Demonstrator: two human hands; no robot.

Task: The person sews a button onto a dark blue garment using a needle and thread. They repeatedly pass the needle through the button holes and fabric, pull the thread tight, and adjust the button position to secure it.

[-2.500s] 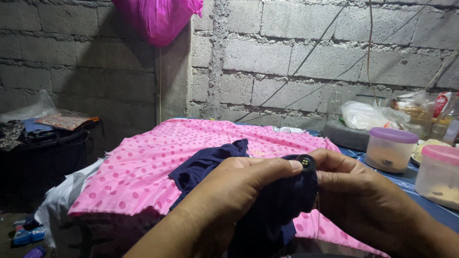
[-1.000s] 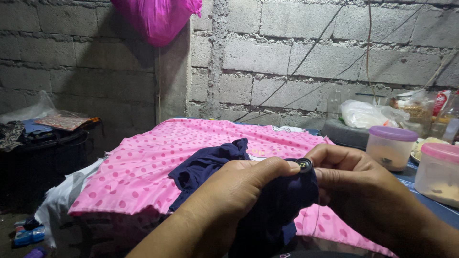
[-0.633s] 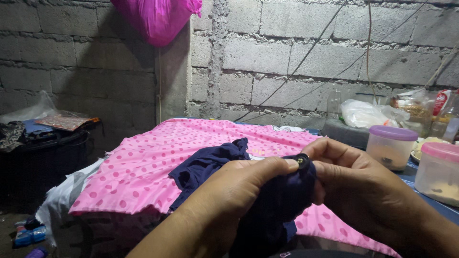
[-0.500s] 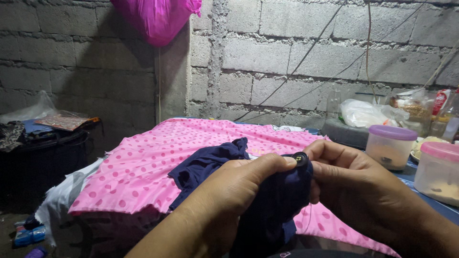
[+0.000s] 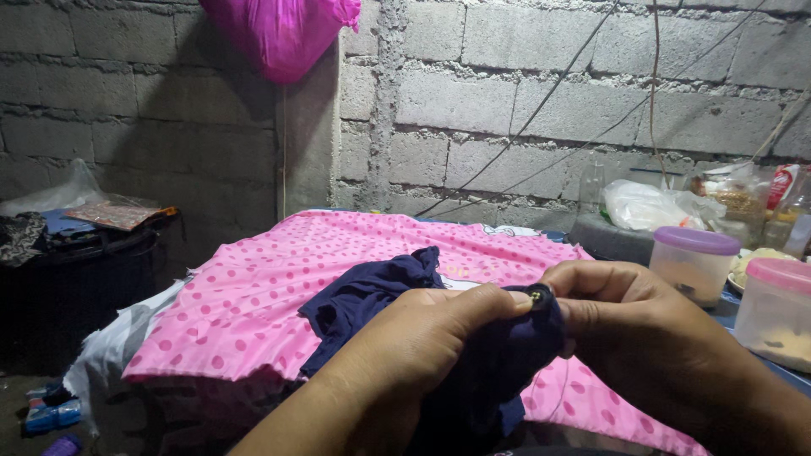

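My left hand (image 5: 422, 342) and my right hand (image 5: 629, 329) meet at the middle of the view, both pinching a bunched dark navy garment (image 5: 376, 291). A small dark round button (image 5: 536, 295) sits on the cloth between my left thumb tip and my right fingers. The garment trails away from my hands onto a pink cloth with darker pink dots (image 5: 253, 287) spread over the table. A thin thread hangs below my right hand; any needle is hidden.
Two lidded plastic tubs (image 5: 694, 263) (image 5: 775, 311) stand at the right, with bags and jars (image 5: 650, 204) behind them. A grey block wall is close behind. A magenta bag (image 5: 279, 34) hangs above. A dark cluttered stand (image 5: 76, 245) is at the left.
My hands have dipped slightly and the button has tilted, so less of its face shows. My right fingers have shifted around it. The garment stays held.
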